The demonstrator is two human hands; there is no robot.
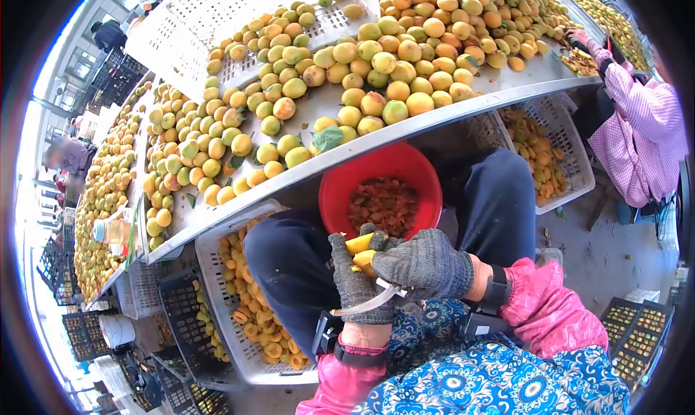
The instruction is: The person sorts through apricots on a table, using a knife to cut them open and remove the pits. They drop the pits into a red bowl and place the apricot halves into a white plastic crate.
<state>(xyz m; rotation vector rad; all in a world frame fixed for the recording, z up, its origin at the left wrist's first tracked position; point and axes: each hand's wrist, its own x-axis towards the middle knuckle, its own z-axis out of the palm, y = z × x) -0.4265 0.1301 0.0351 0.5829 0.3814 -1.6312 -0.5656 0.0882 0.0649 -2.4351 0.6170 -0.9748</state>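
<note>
My left hand (360, 281), in a dark grey knitted glove, is closed round an apricot (360, 243) split into yellow halves. My right hand (431, 264), gloved the same way, presses against the fruit from the other side. From under the right hand sticks out a small knife (369, 301) with a pale, slightly curved blade, lying across above my left wrist; its handle is hidden. Just beyond both hands, between my knees, a red bucket (331, 191) holds a heap of brown-red pits (384, 206).
A metal-edged table (318, 153) heaped with apricots (373, 104) runs ahead. White crates of halved apricots stand left (217, 299) and right (575, 154) of my legs. Another person (644, 125) in a checked pink sleeve works at the right. Dark crates (184, 328) stand left.
</note>
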